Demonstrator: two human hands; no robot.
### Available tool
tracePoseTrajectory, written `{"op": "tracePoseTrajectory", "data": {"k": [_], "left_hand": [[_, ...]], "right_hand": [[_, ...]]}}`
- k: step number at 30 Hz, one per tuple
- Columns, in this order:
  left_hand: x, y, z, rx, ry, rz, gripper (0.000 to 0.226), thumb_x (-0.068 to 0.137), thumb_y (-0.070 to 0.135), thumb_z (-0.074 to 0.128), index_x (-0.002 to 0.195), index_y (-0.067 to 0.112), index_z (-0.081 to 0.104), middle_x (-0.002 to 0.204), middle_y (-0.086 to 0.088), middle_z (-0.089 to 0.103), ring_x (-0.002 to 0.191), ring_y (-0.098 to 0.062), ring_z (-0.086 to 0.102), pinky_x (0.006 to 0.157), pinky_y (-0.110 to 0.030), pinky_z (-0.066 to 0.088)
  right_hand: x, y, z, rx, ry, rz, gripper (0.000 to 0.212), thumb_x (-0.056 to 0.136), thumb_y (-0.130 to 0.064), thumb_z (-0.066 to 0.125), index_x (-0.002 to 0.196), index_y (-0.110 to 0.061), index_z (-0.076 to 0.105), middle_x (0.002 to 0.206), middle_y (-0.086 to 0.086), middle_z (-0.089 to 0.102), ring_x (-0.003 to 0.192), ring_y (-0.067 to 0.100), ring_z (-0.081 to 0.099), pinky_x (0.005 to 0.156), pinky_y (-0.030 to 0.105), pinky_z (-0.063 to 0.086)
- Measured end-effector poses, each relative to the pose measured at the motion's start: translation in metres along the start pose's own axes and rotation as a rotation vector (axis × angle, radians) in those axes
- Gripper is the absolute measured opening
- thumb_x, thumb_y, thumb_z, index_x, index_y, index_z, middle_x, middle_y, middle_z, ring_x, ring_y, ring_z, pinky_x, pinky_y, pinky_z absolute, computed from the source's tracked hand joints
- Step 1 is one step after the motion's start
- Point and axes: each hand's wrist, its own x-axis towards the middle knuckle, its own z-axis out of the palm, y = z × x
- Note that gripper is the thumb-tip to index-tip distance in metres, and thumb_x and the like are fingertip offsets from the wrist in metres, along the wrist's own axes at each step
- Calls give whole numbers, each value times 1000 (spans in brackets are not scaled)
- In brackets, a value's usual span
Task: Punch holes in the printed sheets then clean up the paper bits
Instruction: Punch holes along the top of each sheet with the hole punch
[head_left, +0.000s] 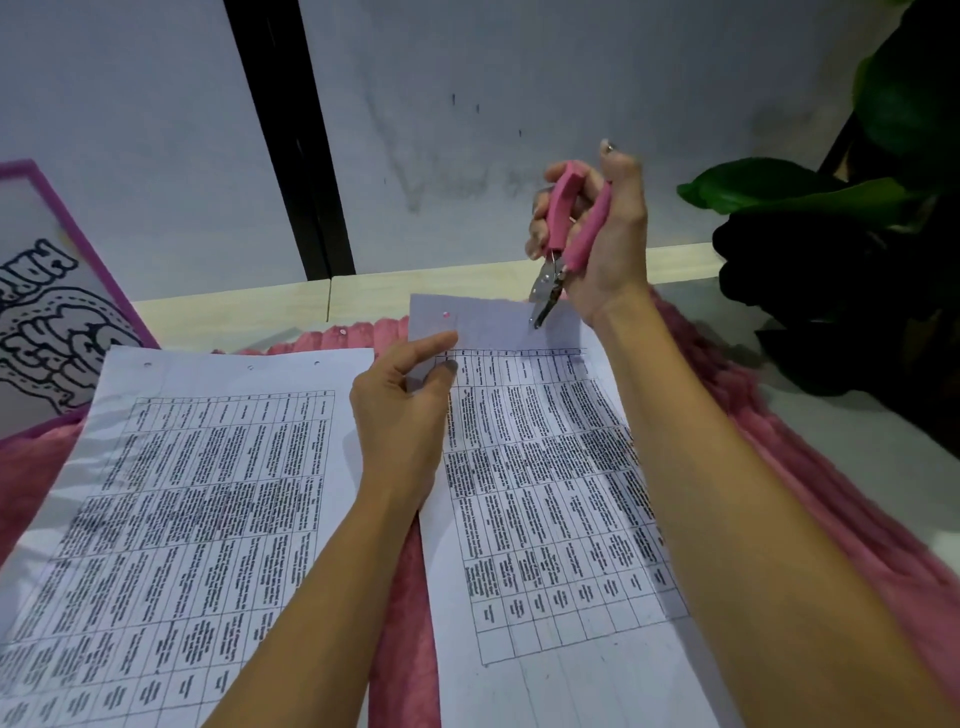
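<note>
Two printed sheets with tables lie on a pink fluffy mat (400, 597). The left sheet (171, 509) has three holes along its top edge. My left hand (410, 410) pinches the top left corner of the right sheet (545, 493), which has one hole near that corner. My right hand (597, 234) grips a pink-handled hole punch (563, 228), its metal jaws pointing down at the sheet's top edge. A small round paper bit (342, 330) lies on the mat above the sheets.
A pink-framed board with a black drawing (47, 306) leans at the far left. A dark plant with large green leaves (831, 218) stands at the right. A pale wooden ledge (234, 306) and a grey wall run behind the mat.
</note>
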Motion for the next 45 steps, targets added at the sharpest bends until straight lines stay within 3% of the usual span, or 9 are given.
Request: {"op": "tracePoseTrajectory", "data": {"k": [9,13,14,19,22,29,32,34,45], "left_hand": [[5,-5,-4,-15,11,-6,28,80,8,69,99,29,72,104,1,71,99,-21,63,93,-55,51],[0,20,-4,289,179,351,33,83,5,63,115,14,59,125,-3,52,117,-14,51,99,-15,40],[4,29,-2,370,183,471,32,85,5,61,116,12,58,125,-5,53,119,-14,49,99,-14,38],[40,57,24,814,-324,577,28,96,22,53,123,16,57,122,-1,62,112,-21,54,102,-41,39],[54,56,37,960,-417,515,22,96,30,51,116,22,58,114,6,66,107,-18,58,109,-45,30],[51,34,41,713,-293,453,11,92,33,62,96,23,64,91,13,64,95,-16,59,94,-30,20],[54,25,38,652,-311,453,6,89,29,66,91,23,65,83,17,61,92,-16,61,106,-44,31],[58,24,36,626,-333,425,6,88,30,68,87,29,62,78,23,57,90,-15,62,101,-52,39],[64,21,30,527,-372,375,8,85,35,70,89,30,64,84,26,60,95,-10,61,102,-52,39]], "right_hand": [[-2,-1,0,140,146,12,41,98,-43,37,89,-7,53,67,7,52,53,19,45,52,26,40],[-3,-2,3,66,128,-21,41,96,-45,40,90,-7,56,66,5,56,52,18,48,53,27,43],[-3,-2,4,59,132,-23,41,95,-46,41,90,-7,57,65,5,56,52,17,49,53,27,43],[-3,-4,3,77,133,-25,42,95,-46,42,90,-7,56,66,5,54,51,17,48,52,27,43],[-2,-6,2,83,133,-29,41,101,-42,37,95,-4,54,68,6,54,50,15,48,50,25,43],[-5,-1,3,33,146,-11,41,102,-40,38,95,-4,55,68,7,54,51,15,49,51,26,44],[-4,0,3,-9,114,26,41,101,-41,39,93,-5,56,67,6,55,50,15,49,51,27,43],[-4,1,2,-53,100,26,42,98,-44,41,94,-5,57,68,5,56,51,15,50,52,27,44],[-4,-16,-25,-2,307,-86,42,101,-43,38,87,-7,56,67,6,54,51,17,45,50,24,39]]}}
